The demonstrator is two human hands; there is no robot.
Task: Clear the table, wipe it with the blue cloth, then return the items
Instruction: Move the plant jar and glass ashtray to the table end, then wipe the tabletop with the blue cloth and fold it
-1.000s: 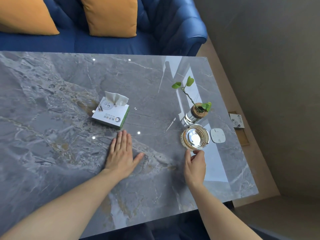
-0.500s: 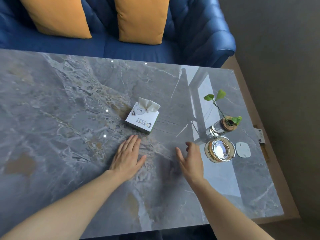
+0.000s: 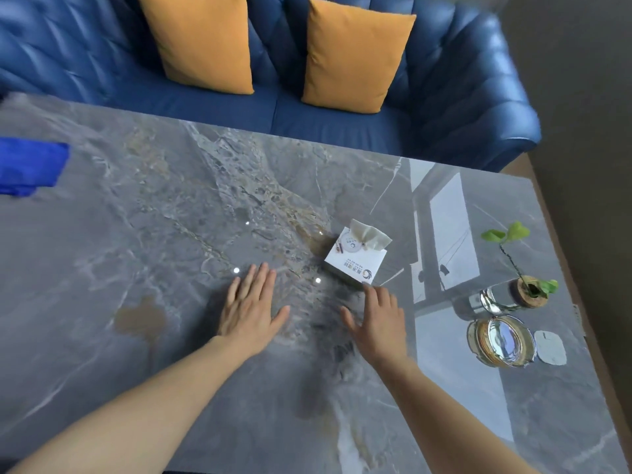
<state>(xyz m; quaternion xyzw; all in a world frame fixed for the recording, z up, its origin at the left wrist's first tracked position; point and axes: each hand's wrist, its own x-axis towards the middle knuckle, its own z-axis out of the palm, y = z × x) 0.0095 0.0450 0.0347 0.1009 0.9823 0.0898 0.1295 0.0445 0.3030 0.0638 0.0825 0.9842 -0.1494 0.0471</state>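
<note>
**Two open hands on the marble table**

Left hand [image 3: 251,311] lies flat at centre; right hand [image 3: 378,319] spreads empty, fingertips just below the tissue box [image 3: 357,261]. Blue cloth [image 3: 29,167] sits on the table [image 3: 136,251] at far left edge.

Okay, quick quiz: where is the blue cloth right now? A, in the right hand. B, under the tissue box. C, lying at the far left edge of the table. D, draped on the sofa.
C: the blue cloth lies on the table at the far left, away from both empty hands.
</note>
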